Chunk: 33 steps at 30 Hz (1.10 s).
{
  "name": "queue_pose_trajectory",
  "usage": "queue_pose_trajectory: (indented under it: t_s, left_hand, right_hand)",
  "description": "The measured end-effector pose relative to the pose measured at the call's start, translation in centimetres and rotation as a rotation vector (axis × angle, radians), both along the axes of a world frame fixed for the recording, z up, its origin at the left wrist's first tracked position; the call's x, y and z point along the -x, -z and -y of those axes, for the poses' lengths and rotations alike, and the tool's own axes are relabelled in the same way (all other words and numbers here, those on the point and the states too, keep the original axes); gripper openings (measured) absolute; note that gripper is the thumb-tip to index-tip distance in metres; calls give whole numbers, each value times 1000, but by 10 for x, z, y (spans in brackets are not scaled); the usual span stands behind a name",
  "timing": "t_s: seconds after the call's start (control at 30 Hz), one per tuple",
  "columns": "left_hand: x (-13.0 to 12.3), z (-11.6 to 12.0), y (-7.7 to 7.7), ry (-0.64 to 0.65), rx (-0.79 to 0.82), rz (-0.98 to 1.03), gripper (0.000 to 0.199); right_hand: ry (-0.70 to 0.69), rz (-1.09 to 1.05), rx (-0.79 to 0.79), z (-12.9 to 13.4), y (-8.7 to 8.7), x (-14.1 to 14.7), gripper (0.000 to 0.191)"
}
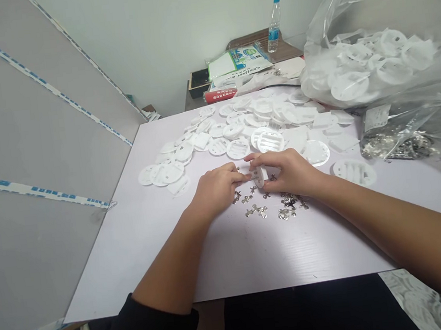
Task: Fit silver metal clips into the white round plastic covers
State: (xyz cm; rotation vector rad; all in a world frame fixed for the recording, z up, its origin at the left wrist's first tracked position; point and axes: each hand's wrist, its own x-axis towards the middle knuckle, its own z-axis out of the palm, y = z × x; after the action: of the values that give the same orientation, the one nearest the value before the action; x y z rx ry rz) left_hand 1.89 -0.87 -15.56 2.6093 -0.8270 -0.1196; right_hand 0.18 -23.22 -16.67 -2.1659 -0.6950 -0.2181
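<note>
My right hand grips a small white plastic piece between thumb and fingers, tilted on edge just above the table. My left hand is closed beside it, fingertips against the piece's left face. Whatever the left fingers pinch is too small and covered to make out. Small shiny metal pieces with holes lie loose below my hands. A second cluster of the metal pieces lies nearer my right wrist. Behind my hands spreads a heap of round white plastic parts.
A clear bag of white parts stands at the back right, with a bag of metal pieces before it. Packets and a water bottle are at the back. A grey partition borders the table's left edge.
</note>
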Motion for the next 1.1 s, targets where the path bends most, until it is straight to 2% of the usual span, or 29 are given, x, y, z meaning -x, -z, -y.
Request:
queue_pose_trajectory:
  t_s: [0.3, 0.57, 0.93, 1.1]
  left_hand:
    - [4, 10, -3, -69, -42, -14, 37]
    - [6, 16, -3, -93, -43, -38, 37]
    - [12, 25, -9, -131, -110, 1, 27]
    - [7, 16, -7, -58, -90, 41, 31]
  right_hand:
    - [-7, -1, 14, 0, -2, -1, 22]
    - [-2, -30, -21, 0, 0, -2, 20]
    - [0, -56, -32, -1, 1, -1, 17]
    - [6, -20, -54, 3, 0, 0, 16]
